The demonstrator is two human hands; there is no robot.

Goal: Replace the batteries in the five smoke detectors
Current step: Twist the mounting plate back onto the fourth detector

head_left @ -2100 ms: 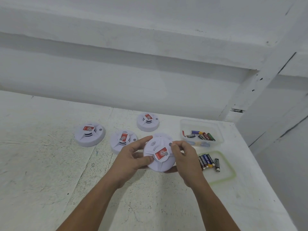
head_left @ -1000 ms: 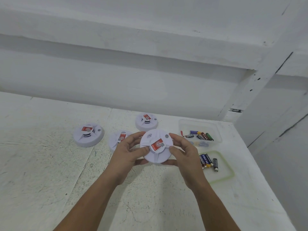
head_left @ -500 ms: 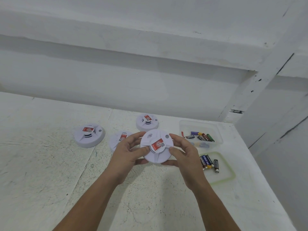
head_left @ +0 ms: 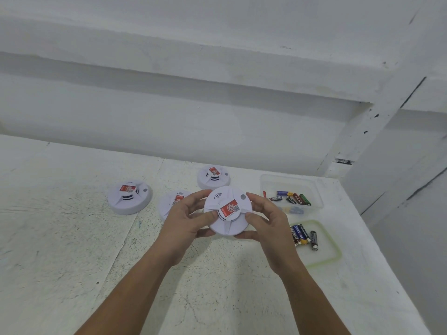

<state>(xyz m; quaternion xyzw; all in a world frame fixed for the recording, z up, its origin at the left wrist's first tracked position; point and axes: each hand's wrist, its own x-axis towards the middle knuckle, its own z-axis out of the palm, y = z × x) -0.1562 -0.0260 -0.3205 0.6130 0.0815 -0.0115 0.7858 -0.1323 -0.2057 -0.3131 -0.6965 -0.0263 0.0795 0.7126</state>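
Both forearms enter from the lower edge and meet over the white surface (head_left: 72, 250). The left hand (head_left: 186, 223) and right hand (head_left: 268, 221) together grip one smoke detector (head_left: 227, 211), raised off the surface with its labelled face toward the camera. Each hand's fingers are curled round the rim, and each thumb presses on the face on either side of the red label.

To the right of the right hand lies a shallow green-rimmed tray (head_left: 324, 252) holding a small cluster of batteries (head_left: 303, 235). Just beyond it stands a clear container (head_left: 278, 183) with several loose batteries (head_left: 292, 198) of mixed colours.

Three more smoke detectors rest face up on the surface: one partly hidden behind the left hand (head_left: 169, 204), one to the left (head_left: 130, 197), and the farthest one (head_left: 213, 177) near the wall.
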